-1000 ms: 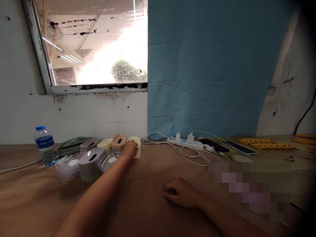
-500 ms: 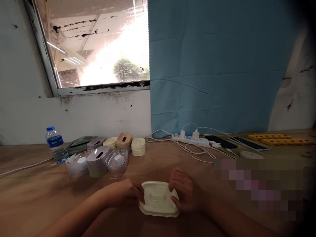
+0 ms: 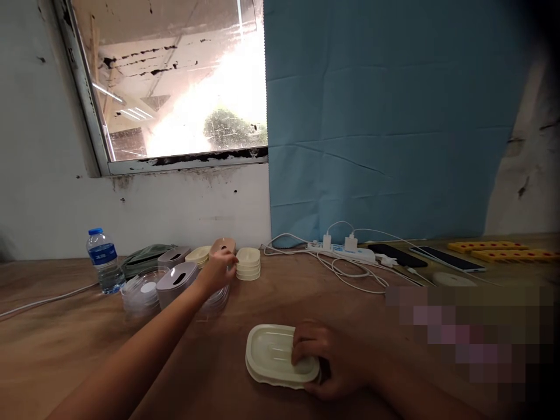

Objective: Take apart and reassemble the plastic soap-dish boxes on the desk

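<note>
My right hand (image 3: 326, 356) grips the right end of a cream plastic lid (image 3: 266, 356), thumb at the near rim and fingers curled over the top. The lid is oval with a stepped edge and rests low over the table in front of me. My left hand (image 3: 219, 271) is stretched forward, fingers apart, just left of a stack of small cream pieces (image 3: 248, 265). Whether its fingertips touch the stack I cannot tell. Behind that hand stands a peach container (image 3: 224, 243), partly covered by it.
Grey-lilac containers (image 3: 177, 279), clear plastic lids (image 3: 142, 294) and a water bottle (image 3: 105, 262) stand at the left. A white power strip (image 3: 345, 252) with loose cables, phones (image 3: 446, 258) and yellow strips (image 3: 487, 247) lie toward the back right.
My left hand has left the cream lid and moved forward and left to the stack. My right hand stays on the lid, whose upper surface now shows a different shape.
</note>
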Action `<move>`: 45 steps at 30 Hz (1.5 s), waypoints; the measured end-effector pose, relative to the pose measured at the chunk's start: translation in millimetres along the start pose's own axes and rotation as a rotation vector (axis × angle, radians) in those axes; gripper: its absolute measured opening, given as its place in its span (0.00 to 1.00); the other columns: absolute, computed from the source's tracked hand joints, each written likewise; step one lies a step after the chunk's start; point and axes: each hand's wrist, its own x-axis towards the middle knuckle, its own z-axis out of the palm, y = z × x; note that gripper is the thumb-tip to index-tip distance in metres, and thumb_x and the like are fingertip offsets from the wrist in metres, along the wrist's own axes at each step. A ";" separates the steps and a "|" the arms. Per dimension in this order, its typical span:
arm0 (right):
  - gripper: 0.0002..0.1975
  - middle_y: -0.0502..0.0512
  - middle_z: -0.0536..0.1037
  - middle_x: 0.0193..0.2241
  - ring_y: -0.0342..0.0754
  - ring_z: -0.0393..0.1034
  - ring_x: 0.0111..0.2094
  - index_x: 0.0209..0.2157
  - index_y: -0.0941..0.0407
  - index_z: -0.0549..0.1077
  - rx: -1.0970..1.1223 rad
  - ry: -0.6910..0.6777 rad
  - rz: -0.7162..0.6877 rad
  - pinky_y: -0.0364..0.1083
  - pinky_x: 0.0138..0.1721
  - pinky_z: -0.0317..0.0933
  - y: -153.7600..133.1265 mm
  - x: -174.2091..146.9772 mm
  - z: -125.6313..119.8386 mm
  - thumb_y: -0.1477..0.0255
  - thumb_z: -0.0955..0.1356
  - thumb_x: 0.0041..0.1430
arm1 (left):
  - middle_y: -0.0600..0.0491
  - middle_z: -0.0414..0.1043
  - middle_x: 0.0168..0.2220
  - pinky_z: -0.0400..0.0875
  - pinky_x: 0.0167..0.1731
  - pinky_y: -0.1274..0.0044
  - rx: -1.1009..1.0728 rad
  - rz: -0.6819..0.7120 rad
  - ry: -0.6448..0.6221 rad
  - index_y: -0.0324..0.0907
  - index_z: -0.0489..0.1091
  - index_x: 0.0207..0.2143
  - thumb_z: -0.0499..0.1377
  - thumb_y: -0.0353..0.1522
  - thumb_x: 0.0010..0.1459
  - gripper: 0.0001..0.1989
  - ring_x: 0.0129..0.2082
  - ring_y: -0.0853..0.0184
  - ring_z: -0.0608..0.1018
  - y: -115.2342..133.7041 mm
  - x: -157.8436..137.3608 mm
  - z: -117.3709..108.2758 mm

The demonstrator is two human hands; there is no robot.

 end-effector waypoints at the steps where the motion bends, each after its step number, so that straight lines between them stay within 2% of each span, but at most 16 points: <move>1: 0.14 0.54 0.71 0.32 0.47 0.64 0.34 0.33 0.55 0.72 -0.001 -0.001 0.004 0.46 0.38 0.58 -0.4 0.2 -0.4 0.68 0.69 0.39 | 0.48 0.70 0.39 0.64 0.43 0.76 0.051 -0.087 0.017 0.40 0.72 0.35 0.51 0.29 0.54 0.11 0.42 0.64 0.72 -7.7 15.5 4.3; 4: 0.15 0.54 0.72 0.32 0.48 0.65 0.35 0.33 0.55 0.72 -0.002 -0.007 0.006 0.47 0.38 0.59 -1.1 0.5 -1.3 0.68 0.69 0.39 | 0.44 0.71 0.36 0.64 0.42 0.70 0.123 -0.231 -0.010 0.36 0.73 0.31 0.53 0.32 0.53 0.11 0.42 0.58 0.71 -27.5 53.3 19.7; 6: 0.15 0.55 0.72 0.32 0.48 0.65 0.35 0.33 0.55 0.72 0.002 -0.005 -0.001 0.47 0.39 0.59 -0.8 0.3 -1.1 0.67 0.69 0.39 | 0.45 0.71 0.34 0.66 0.39 0.69 0.141 -0.276 -0.066 0.35 0.72 0.31 0.56 0.33 0.52 0.10 0.39 0.59 0.72 -36.6 67.3 31.1; 9: 0.15 0.54 0.72 0.32 0.48 0.65 0.35 0.33 0.55 0.72 0.000 0.000 -0.006 0.47 0.40 0.58 1.2 -0.3 0.6 0.66 0.69 0.39 | 0.49 0.70 0.37 0.68 0.36 0.71 0.154 -0.296 -0.135 0.36 0.68 0.37 0.54 0.35 0.55 0.11 0.36 0.66 0.73 -44.1 73.0 45.6; 11: 0.15 0.53 0.71 0.32 0.47 0.65 0.35 0.33 0.55 0.72 0.003 0.000 -0.013 0.47 0.41 0.58 3.1 -0.5 2.0 0.65 0.69 0.40 | 0.48 0.71 0.36 0.67 0.35 0.73 0.168 -0.290 -0.137 0.36 0.69 0.34 0.54 0.35 0.56 0.10 0.36 0.64 0.73 -46.0 71.7 50.5; 14: 0.15 0.53 0.71 0.32 0.47 0.65 0.35 0.33 0.55 0.72 0.015 0.019 -0.044 0.48 0.43 0.56 5.1 -0.2 1.9 0.65 0.69 0.40 | 0.42 0.72 0.32 0.64 0.34 0.75 0.196 -0.260 -0.089 0.35 0.71 0.26 0.54 0.31 0.53 0.10 0.36 0.58 0.74 -45.4 71.3 47.3; 18: 0.23 0.57 0.70 0.37 0.51 0.64 0.40 0.39 0.56 0.70 -0.027 0.084 -0.123 0.51 0.47 0.54 3.3 0.0 -5.2 0.63 0.68 0.38 | 0.41 0.72 0.31 0.64 0.34 0.74 0.189 -0.166 0.002 0.35 0.72 0.26 0.51 0.29 0.53 0.11 0.35 0.58 0.74 -33.0 72.3 23.1; 22: 0.38 0.62 0.63 0.49 0.56 0.55 0.52 0.55 0.60 0.55 -0.236 0.311 -0.172 0.53 0.52 0.49 -5.7 -2.5 -14.9 0.63 0.66 0.41 | 0.47 0.71 0.37 0.65 0.38 0.76 0.106 -0.014 0.103 0.39 0.70 0.35 0.48 0.31 0.57 0.12 0.37 0.64 0.73 1.1 35.4 -1.1; 24: 0.39 0.62 0.62 0.51 0.56 0.53 0.53 0.56 0.59 0.51 -0.347 0.409 -0.196 0.53 0.53 0.47 -12.1 -3.9 -18.0 0.64 0.66 0.42 | 0.50 0.70 0.38 0.66 0.39 0.77 -0.059 0.173 0.173 0.41 0.69 0.38 0.50 0.32 0.58 0.10 0.38 0.67 0.73 20.4 -4.4 -3.3; 26: 0.39 0.61 0.62 0.51 0.57 0.51 0.54 0.57 0.59 0.49 -0.392 0.435 -0.216 0.53 0.54 0.46 -18.8 -4.4 -19.9 0.65 0.65 0.42 | 0.50 0.70 0.39 0.68 0.39 0.78 -0.242 0.360 0.213 0.42 0.68 0.40 0.51 0.31 0.57 0.10 0.39 0.68 0.73 34.0 -48.9 1.0; 29: 0.43 0.63 0.55 0.56 0.60 0.46 0.57 0.57 0.59 0.47 -0.351 0.346 -0.146 0.56 0.55 0.44 -26.6 -2.6 -21.4 0.63 0.66 0.40 | 0.49 0.70 0.39 0.68 0.43 0.76 -0.381 0.525 0.168 0.43 0.66 0.44 0.53 0.28 0.56 0.13 0.42 0.67 0.71 38.4 -101.0 11.8; 31: 0.45 0.63 0.48 0.59 0.61 0.43 0.58 0.58 0.58 0.47 -0.281 0.217 -0.032 0.57 0.55 0.42 -28.6 -0.6 -21.4 0.61 0.67 0.38 | 0.49 0.71 0.39 0.68 0.45 0.75 -0.455 0.555 0.072 0.43 0.67 0.44 0.53 0.26 0.56 0.13 0.44 0.66 0.71 33.4 -117.8 17.5; 35: 0.51 0.59 0.41 0.61 0.62 0.40 0.59 0.58 0.54 0.48 -0.077 -0.069 0.260 0.57 0.55 0.44 -23.8 2.2 -18.9 0.58 0.71 0.31 | 0.49 0.71 0.40 0.66 0.47 0.76 -0.555 0.489 -0.128 0.44 0.69 0.43 0.52 0.28 0.57 0.12 0.45 0.67 0.71 24.8 -121.1 22.8; 37: 0.52 0.59 0.41 0.61 0.62 0.40 0.59 0.58 0.53 0.47 0.008 -0.147 0.345 0.56 0.55 0.44 -18.6 2.3 -16.8 0.58 0.72 0.31 | 0.50 0.70 0.40 0.65 0.48 0.76 -0.584 0.455 -0.196 0.44 0.69 0.43 0.52 0.29 0.57 0.12 0.45 0.67 0.71 25.5 -119.0 24.2; 40: 0.50 0.59 0.43 0.61 0.59 0.38 0.60 0.59 0.54 0.46 0.099 -0.202 0.372 0.55 0.56 0.43 -11.3 0.9 -13.8 0.58 0.71 0.35 | 0.50 0.70 0.41 0.65 0.48 0.76 -0.617 0.411 -0.251 0.44 0.70 0.42 0.52 0.30 0.56 0.12 0.45 0.67 0.71 30.0 -118.4 26.0; 45: 0.49 0.60 0.45 0.60 0.59 0.42 0.59 0.59 0.52 0.45 0.151 -0.192 0.383 0.55 0.56 0.45 -4.4 -2.8 -8.8 0.62 0.71 0.38 | 0.48 0.69 0.42 0.64 0.47 0.76 -0.668 0.377 -0.213 0.42 0.69 0.41 0.51 0.31 0.56 0.11 0.45 0.67 0.71 37.0 -118.0 28.4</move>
